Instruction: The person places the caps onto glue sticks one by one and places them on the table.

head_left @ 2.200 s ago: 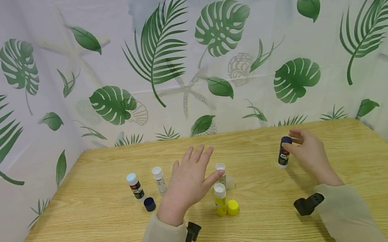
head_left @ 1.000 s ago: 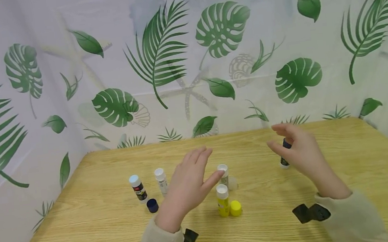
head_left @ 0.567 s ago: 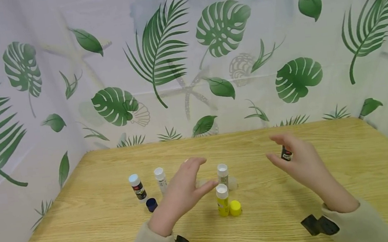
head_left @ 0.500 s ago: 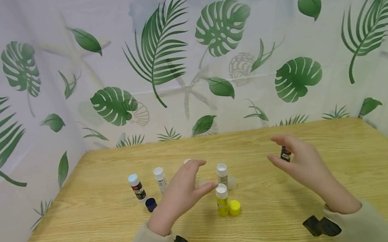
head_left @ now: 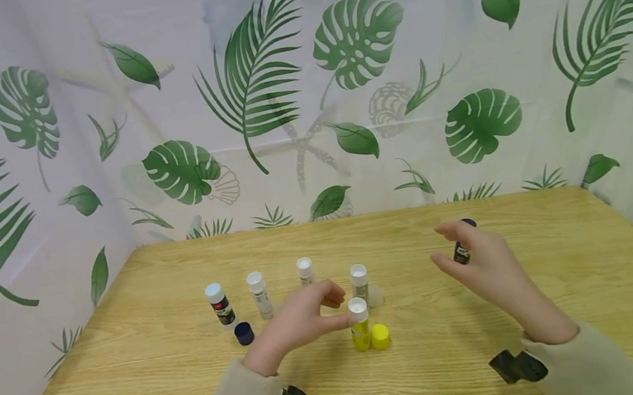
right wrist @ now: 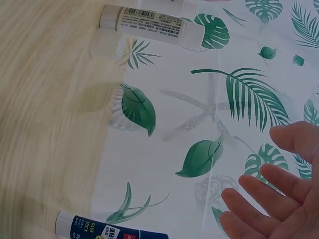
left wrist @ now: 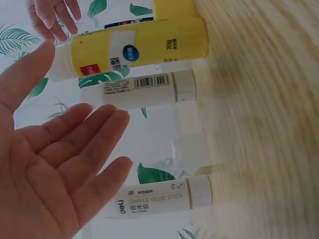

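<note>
In the head view my left hand (head_left: 301,316) hovers with bent, relaxed fingers beside a yellow glue stick (head_left: 361,336). Its thumb tip lies close to that stick's white top; whether they touch I cannot tell. The left wrist view has the upright yellow glue stick (left wrist: 149,47) past the thumb, and the fingers close on nothing. Behind stand a white glue stick (head_left: 359,277) and another white glue stick (head_left: 305,269), partly hidden by the hand. My right hand (head_left: 491,269) holds nothing, its fingers spread from the thumb, in front of an upright dark glue stick (head_left: 461,254) with a blue cap.
A yellow cap (head_left: 380,337) lies right of the yellow stick, and a translucent cap (head_left: 376,295) lies behind. Farther left stand an uncapped dark glue stick (head_left: 223,309) and a white glue stick (head_left: 261,298), near a dark blue cap (head_left: 244,333). A leaf-patterned curtain (head_left: 303,179) closes the back.
My right hand has let go of the blue-capped stick and drawn back from it. My left hand has turned sideways and lowered, its thumb coming up to the yellow stick; a white stick behind it came into view.
</note>
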Demonstrator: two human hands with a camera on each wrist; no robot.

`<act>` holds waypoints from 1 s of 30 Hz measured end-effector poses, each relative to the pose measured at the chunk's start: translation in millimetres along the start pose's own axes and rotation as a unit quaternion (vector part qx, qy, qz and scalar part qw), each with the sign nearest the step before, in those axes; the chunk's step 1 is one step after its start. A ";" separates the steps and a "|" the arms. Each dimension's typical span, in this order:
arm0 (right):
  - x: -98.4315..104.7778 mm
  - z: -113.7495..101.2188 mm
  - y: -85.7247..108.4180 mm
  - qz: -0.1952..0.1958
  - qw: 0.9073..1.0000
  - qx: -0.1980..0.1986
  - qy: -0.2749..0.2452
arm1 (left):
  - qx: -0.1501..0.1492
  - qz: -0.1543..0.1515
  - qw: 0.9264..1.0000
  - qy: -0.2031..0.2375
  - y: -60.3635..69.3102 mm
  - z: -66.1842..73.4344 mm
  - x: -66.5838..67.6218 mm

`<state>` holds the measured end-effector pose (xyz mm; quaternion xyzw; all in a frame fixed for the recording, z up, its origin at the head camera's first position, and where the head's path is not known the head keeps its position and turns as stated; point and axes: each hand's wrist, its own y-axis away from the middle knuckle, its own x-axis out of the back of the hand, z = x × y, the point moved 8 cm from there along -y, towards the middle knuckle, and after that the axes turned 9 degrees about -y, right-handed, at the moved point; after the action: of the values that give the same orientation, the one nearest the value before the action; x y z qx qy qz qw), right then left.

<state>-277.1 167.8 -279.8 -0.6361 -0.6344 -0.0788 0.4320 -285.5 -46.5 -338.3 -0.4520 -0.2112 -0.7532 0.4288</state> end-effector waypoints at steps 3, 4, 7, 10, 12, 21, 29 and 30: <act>-2.4 -0.2 -0.5 -0.004 1.000 0.002 0.001 | -0.001 -0.020 1.000 -0.001 -0.7 -1.4 -5.1; -3.2 -0.2 -0.6 -0.006 1.000 0.002 0.000 | -0.003 -0.027 1.000 -0.003 -0.9 -1.6 -6.8; -4.9 0.4 -0.7 -0.012 1.000 0.000 -0.003 | -0.007 -0.052 0.999 0.001 -1.5 -2.3 -12.1; -6.2 3.1 -1.0 -0.018 1.000 -0.004 -0.005 | -0.013 -0.069 0.998 0.003 -1.6 -2.5 -16.0; -6.7 5.2 -1.0 -0.021 1.000 -0.008 -0.004 | -0.017 -0.078 0.997 0.011 -1.6 -2.8 -18.6; -9.4 10.8 -0.8 -0.027 1.000 -0.015 -0.004 | -0.032 -0.099 0.994 0.030 -2.4 -1.9 -26.2; -10.0 10.9 -0.8 -0.030 0.999 -0.016 -0.005 | -0.038 -0.100 0.994 0.021 -3.9 1.1 -28.3; -10.2 11.0 -0.6 -0.031 0.999 -0.017 -0.006 | -0.037 -0.098 0.994 0.022 -4.1 1.3 -28.5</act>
<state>-284.4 167.4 -292.9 -0.6239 -0.6550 -0.0988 0.4147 -281.9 -30.4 -361.9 -0.4277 -0.2167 -0.8089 0.3402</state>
